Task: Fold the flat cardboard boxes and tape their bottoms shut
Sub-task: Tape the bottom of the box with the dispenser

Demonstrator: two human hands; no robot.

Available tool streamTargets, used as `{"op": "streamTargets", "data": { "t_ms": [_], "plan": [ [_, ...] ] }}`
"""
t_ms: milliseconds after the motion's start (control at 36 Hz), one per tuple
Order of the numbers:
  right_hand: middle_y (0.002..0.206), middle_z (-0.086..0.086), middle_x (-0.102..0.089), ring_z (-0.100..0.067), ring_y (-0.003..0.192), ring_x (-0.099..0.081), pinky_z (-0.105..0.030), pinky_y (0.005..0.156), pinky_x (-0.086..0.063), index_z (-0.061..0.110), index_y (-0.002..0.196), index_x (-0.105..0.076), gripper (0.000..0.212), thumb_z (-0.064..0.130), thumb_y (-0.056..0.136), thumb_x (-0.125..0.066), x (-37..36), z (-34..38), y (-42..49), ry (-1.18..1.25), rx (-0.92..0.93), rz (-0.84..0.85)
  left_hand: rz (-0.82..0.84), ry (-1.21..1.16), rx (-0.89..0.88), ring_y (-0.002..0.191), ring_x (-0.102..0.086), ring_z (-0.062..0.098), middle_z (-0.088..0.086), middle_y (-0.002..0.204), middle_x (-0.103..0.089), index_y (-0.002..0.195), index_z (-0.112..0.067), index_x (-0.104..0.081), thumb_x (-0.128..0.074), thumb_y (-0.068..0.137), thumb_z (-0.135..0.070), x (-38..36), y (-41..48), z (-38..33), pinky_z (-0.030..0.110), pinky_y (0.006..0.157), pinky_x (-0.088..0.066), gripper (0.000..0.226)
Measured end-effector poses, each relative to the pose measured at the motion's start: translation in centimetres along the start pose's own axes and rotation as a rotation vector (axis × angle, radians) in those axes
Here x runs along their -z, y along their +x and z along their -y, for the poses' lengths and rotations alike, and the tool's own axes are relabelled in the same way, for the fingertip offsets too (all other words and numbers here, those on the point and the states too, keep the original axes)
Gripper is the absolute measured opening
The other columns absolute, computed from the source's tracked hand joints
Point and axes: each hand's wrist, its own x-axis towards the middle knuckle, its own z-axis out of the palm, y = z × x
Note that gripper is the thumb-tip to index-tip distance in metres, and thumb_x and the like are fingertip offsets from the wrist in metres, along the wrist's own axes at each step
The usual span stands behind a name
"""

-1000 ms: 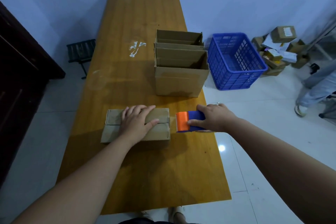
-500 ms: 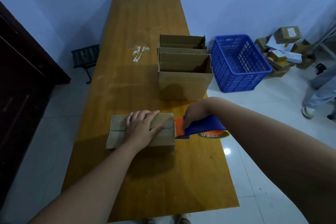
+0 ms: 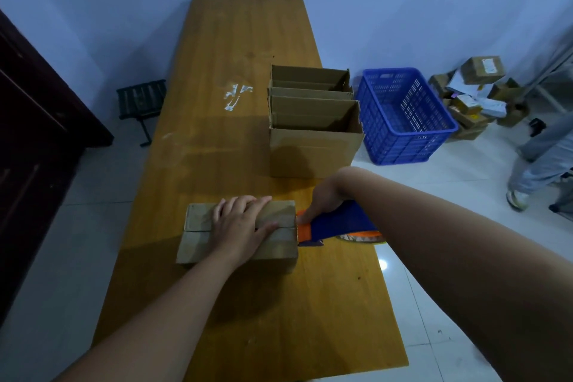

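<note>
From my remote seat, the long wooden counter (image 3: 248, 28) runs away under both arms, and a row of open cardboard boxes (image 3: 313, 152) stands well beyond the fingers (image 3: 245, 205). A smaller box (image 3: 198, 236) lies directly beneath my left hand (image 3: 240, 226), which rests flat with straight digits, pressing its closed flaps (seam facing up). Just right of it, my right hand (image 3: 325, 198) curls round the blue-and-orange tape dispenser (image 3: 338, 223), whose orange head touches the box's right edge.
</note>
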Motion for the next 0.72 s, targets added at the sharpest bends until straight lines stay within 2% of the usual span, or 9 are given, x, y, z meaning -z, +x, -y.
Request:
{"op": "streamTargets", "data": {
  "t_ms": [111,194,306,417,472,556,611,722],
  "plan": [
    [0.091,-0.005,-0.056,-0.020,0.081,-0.054,-0.030,0.066,-0.045,0.011,0.125,-0.047,0.058,0.057,0.090,-0.051,-0.1,0.5,0.1,0.005,-0.017,0.005,0.005,-0.005,-0.003,0.133,-0.026,0.012,-0.011,0.140,-0.037,0.143,-0.041,-0.029,-0.035,0.090,-0.064,0.1,0.0,0.0,0.036,0.113,-0.006,0.058],
    [0.088,-0.006,-0.054,-0.021,0.078,-0.053,-0.031,0.065,-0.043,0.009,0.124,-0.047,0.056,0.055,0.092,-0.050,-0.5,1.2,0.3,-0.019,-0.032,-0.028,-0.006,-0.015,-0.019,0.132,-0.027,0.012,-0.010,0.139,-0.038,0.143,-0.040,-0.030,-0.033,0.090,-0.063,0.2,-0.1,0.1,0.036,0.113,-0.006,0.058],
    [0.090,-0.008,-0.053,-0.025,0.088,-0.053,-0.036,0.074,-0.042,0.009,0.121,-0.048,0.053,0.054,0.093,-0.049,-1.4,1.5,0.1,-0.003,-0.059,-0.081,0.008,-0.034,-0.009,0.132,-0.026,0.013,-0.010,0.139,-0.038,0.143,-0.040,-0.030,-0.033,0.090,-0.063,0.3,-0.2,0.1,0.036,0.113,-0.005,0.058],
    [0.092,-0.008,-0.056,-0.026,0.090,-0.056,-0.037,0.079,-0.047,0.014,0.106,-0.054,0.031,0.041,0.091,-0.058,-6.4,0.7,2.1,-0.258,-0.177,-0.339,0.011,-0.013,0.008,0.133,-0.025,0.012,-0.011,0.140,-0.036,0.143,-0.041,-0.029,-0.035,0.091,-0.061,0.3,-0.3,0.0,0.036,0.114,-0.004,0.056],
    [0.099,-0.006,-0.058,-0.023,0.093,-0.057,-0.034,0.080,-0.046,0.015,0.110,-0.058,0.027,0.035,0.094,-0.053,-9.6,-0.2,3.7,-0.103,-0.222,-0.374,0.004,-0.003,0.006,0.133,-0.024,0.012,-0.012,0.140,-0.035,0.143,-0.042,-0.029,-0.035,0.091,-0.061,0.2,-0.2,0.1,0.036,0.114,-0.003,0.055],
    [0.118,-0.006,-0.058,-0.024,0.107,-0.057,-0.034,0.083,-0.045,0.014,0.123,-0.050,0.041,0.043,0.096,-0.045,-12.1,-1.6,5.0,0.127,-0.253,-0.524,-0.009,-0.009,-0.005,0.133,-0.025,0.012,-0.012,0.139,-0.036,0.143,-0.042,-0.029,-0.035,0.091,-0.061,0.2,0.0,0.0,0.036,0.114,-0.004,0.055],
    [0.124,-0.006,-0.054,-0.025,0.111,-0.057,-0.033,0.078,-0.045,0.014,0.130,-0.043,0.050,0.051,0.096,-0.042,-12.8,-2.2,5.4,0.108,-0.260,-0.634,-0.011,0.002,-0.009,0.132,-0.026,0.013,-0.011,0.139,-0.037,0.142,-0.042,-0.030,-0.035,0.091,-0.061,0.2,0.0,0.0,0.037,0.114,-0.005,0.055],
    [0.127,-0.005,-0.049,-0.024,0.103,-0.060,-0.029,0.067,-0.044,0.015,0.137,-0.033,0.057,0.054,0.096,-0.041,-13.8,-2.6,6.0,-0.014,-0.227,-0.754,-0.007,0.020,-0.008,0.133,-0.025,0.013,-0.012,0.141,-0.035,0.143,-0.042,-0.028,-0.034,0.091,-0.062,0.2,-0.1,0.0,0.036,0.114,-0.005,0.056]
  ]
}}
